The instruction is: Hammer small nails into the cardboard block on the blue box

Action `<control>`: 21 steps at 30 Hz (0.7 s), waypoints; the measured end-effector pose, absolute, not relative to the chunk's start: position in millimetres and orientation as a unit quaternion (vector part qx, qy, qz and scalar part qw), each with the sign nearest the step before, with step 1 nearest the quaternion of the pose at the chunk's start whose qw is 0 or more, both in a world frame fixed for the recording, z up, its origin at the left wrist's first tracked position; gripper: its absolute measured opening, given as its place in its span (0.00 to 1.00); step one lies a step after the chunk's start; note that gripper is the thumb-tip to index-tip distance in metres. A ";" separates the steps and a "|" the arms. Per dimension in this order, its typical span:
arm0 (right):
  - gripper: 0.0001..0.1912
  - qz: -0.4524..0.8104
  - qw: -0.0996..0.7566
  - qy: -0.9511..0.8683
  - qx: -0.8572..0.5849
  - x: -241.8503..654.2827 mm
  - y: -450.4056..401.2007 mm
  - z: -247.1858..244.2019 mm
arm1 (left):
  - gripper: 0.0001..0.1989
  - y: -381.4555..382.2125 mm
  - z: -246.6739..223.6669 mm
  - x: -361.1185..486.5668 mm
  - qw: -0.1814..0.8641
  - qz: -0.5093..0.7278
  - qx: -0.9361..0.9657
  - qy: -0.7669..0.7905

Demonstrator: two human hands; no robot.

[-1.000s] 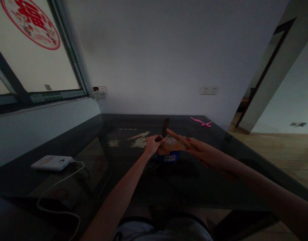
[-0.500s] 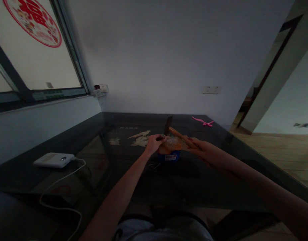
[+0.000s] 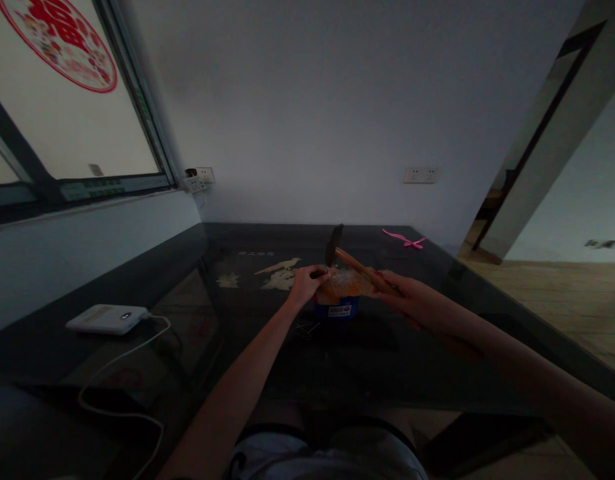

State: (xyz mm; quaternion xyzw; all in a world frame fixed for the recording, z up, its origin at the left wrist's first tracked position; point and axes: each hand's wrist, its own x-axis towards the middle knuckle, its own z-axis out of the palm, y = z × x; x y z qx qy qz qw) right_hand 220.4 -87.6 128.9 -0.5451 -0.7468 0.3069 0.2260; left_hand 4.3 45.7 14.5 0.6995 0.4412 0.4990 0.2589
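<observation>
My right hand [image 3: 402, 293] is closed round the wooden handle of a hammer [image 3: 360, 267]. The hammer's dark head is raised just above and beyond my left fingertips. With finger and thumb pinched together, my left hand [image 3: 306, 283] rests at the left end of an orange-brown piece [image 3: 340, 285] with a pale, speckled top. Whatever is in that pinch is too small to make out. Beneath the piece stands a blue container [image 3: 337, 309] with a white label. A few thin, nail-like metal pieces [image 3: 307, 328] lie on the dark table just in front of it.
A white power bank [image 3: 107, 319] with a white cable [image 3: 107, 360] lies on the table [image 3: 347, 380] at the left. A pink ribbon-like item [image 3: 407, 240] is near the back right edge. Behind the table is a wall with sockets [image 3: 420, 175]; a window is at the left.
The whole view has shifted very slightly. Both hands and the hammer keep nearly the same place over the orange-brown piece.
</observation>
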 end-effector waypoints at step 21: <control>0.18 0.388 0.314 -0.712 -0.494 229.5 -85.2 96.9 | 0.07 41.9 17.3 -4.4 0.194 0.518 0.709 0.438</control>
